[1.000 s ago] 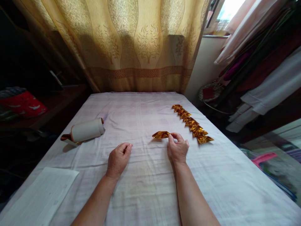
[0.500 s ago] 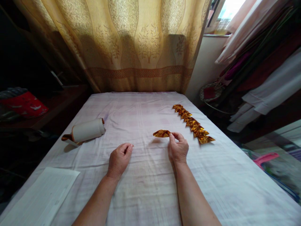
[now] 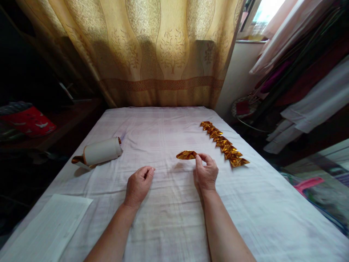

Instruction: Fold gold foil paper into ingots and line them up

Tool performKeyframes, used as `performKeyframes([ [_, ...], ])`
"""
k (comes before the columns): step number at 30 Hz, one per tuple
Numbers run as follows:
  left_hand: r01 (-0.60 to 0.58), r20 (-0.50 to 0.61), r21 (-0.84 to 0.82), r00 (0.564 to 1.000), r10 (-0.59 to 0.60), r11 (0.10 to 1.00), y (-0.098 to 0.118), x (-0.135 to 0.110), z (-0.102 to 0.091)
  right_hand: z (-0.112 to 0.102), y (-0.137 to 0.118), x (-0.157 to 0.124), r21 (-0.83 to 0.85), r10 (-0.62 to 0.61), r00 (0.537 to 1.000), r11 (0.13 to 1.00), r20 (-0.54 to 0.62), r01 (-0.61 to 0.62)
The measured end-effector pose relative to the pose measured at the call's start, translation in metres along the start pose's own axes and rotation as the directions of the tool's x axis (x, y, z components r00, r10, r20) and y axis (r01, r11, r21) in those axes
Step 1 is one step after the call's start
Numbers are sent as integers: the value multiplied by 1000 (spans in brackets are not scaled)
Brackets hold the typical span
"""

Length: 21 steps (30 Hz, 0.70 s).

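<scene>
My right hand (image 3: 206, 173) pinches one end of a folded gold foil piece (image 3: 186, 155) between thumb and fingers, holding it just above the white sheet (image 3: 169, 214). The foil sticks out to the left of the hand. My left hand (image 3: 138, 185) rests on the sheet to the left, fingers curled loosely, with nothing visible in it. A row of several folded gold foil pieces (image 3: 223, 143) lies in a diagonal line to the right of my right hand.
A white roll with gold foil at its end (image 3: 99, 153) lies at the left of the sheet. A white paper (image 3: 49, 229) sits at the near left corner. A patterned curtain (image 3: 152, 54) hangs behind; clothes hang at right.
My right hand has lifted the gold foil piece slightly off the sheet. The left hand has stayed in place.
</scene>
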<state>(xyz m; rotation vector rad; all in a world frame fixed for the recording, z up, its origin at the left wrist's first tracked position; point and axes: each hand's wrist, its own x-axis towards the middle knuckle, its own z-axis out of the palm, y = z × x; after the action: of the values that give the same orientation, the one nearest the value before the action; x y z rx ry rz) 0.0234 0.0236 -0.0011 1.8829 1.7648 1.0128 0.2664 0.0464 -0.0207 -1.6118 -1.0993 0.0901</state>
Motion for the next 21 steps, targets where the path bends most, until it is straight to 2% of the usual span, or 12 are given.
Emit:
performKeyframes([
  [7,6,1,5,1000,-6,1000,2,1,-1,0,-2,0,18,68,997,998,24,-68],
  [18,7,-8,1,1000,-7,1000,1,1,-1,1,-3,1,38,63,998,997,-11,-62],
  [21,9,-1,-4,1000,-9,1000,1,1,-1,1,-3,1,39,74,997,996,30,-75],
])
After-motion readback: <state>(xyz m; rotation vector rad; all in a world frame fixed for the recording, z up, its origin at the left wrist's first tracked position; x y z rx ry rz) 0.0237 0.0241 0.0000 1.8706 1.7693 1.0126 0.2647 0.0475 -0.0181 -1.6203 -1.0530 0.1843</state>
